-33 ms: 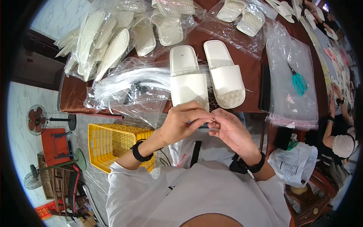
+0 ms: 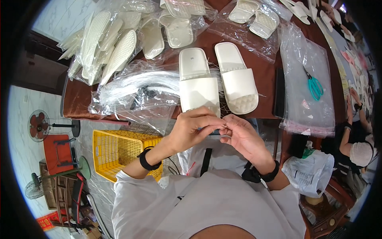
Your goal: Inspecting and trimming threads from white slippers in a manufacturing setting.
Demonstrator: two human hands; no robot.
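Observation:
Just in front of the table edge my left hand (image 2: 193, 126) and my right hand (image 2: 243, 137) meet, fingertips pinched together. Between them is something tiny and thin that I cannot make out. Beyond my hands lie two cream slippers, the left slipper (image 2: 199, 91) partly covered by my left fingers and the right slipper (image 2: 240, 83) in full view. A bundle of thin clear plastic strands (image 2: 139, 85), partly in clear film, lies left of the slippers. Some loose strands stick out beneath them.
Bagged cream slippers (image 2: 115, 47) pile up at the back left, with another bagged pair (image 2: 254, 16) at the back. Teal-handled scissors (image 2: 314, 87) rest on flat clear bags (image 2: 294, 59) at the right. A yellow crate (image 2: 115, 155) stands below left. Another person's arm (image 2: 348, 127) shows far right.

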